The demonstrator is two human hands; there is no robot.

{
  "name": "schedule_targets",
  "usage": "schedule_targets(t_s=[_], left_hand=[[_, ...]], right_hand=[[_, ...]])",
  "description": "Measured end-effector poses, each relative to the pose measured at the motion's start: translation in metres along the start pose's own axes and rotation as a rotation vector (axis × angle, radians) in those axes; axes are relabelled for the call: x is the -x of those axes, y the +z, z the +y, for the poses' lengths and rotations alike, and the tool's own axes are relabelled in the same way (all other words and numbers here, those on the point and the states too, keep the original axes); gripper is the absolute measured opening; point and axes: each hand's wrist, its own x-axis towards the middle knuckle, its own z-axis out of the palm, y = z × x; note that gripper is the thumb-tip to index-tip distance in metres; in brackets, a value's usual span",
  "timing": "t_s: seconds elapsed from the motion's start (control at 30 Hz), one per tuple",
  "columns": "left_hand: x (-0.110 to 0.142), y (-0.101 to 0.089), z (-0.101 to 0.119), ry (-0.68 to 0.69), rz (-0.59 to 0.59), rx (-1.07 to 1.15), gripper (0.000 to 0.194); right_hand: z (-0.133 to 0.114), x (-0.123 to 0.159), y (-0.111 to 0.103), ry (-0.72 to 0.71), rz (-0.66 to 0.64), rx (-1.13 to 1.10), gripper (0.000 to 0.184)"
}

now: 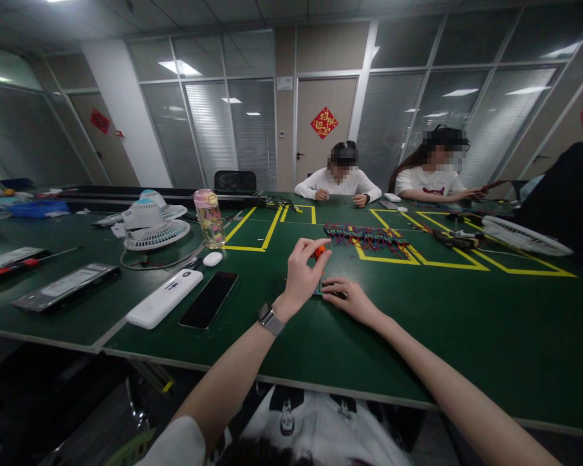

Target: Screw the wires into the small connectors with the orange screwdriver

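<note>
My left hand (301,275), with a watch on its wrist, is raised over the table and closed round the orange handle of a screwdriver (322,252). The thin shaft points down to a small circuit board (317,295) on the green table. Low beside it, my right hand (350,299) rests with its fingertips at the board's right edge, pinching it against the tabletop. My fingers hide part of the board, so its details cannot be made out. Beyond my hands lies a row of small boards with red and blue wires (366,238).
Left of my hands lie a black phone (208,301), a white power bank (165,299) and a white oval case (212,259). Farther off stand a pink-lidded bottle (209,219) and white fans (158,233). Yellow tape (388,260) marks the table. Two people sit opposite.
</note>
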Motion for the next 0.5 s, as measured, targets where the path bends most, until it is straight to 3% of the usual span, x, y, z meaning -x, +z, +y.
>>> schedule_targets(t_s=[0.1,0.27,0.5], left_hand=[[-0.0002,-0.0013,0.0003,-0.005,0.02,-0.027,0.024],[-0.0029,-0.002,0.0005,0.009,-0.084,0.018,0.029],[-0.0023,-0.0018,0.0033,0.025,-0.055,0.001,0.03]], right_hand=[[0.0004,-0.0002,0.0002,-0.001,0.003,0.003,0.019],[-0.0004,-0.0003,0.0002,0.01,0.007,0.006,0.018],[0.0008,-0.0001,0.0019,0.035,0.007,0.005,0.018]])
